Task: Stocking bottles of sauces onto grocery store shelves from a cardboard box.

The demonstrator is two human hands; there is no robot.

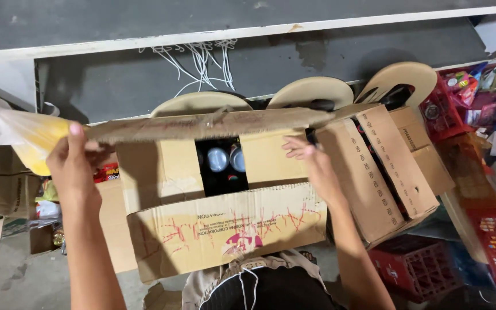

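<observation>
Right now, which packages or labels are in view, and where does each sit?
Cardboard box: centre, brown, red scribbles on the front flap, cans showing inside.
Far flap: raised, left hand at its left end, right hand on an inner flap.
Second carton: right, brown, tilted.
Red crates: lower right.
Snack packets: upper right, multicoloured.

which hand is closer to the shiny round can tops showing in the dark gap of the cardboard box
Right. The right hand rests on the flap just beside the shiny round can tops; the left hand grips the far flap's end, well off to their left.
</observation>
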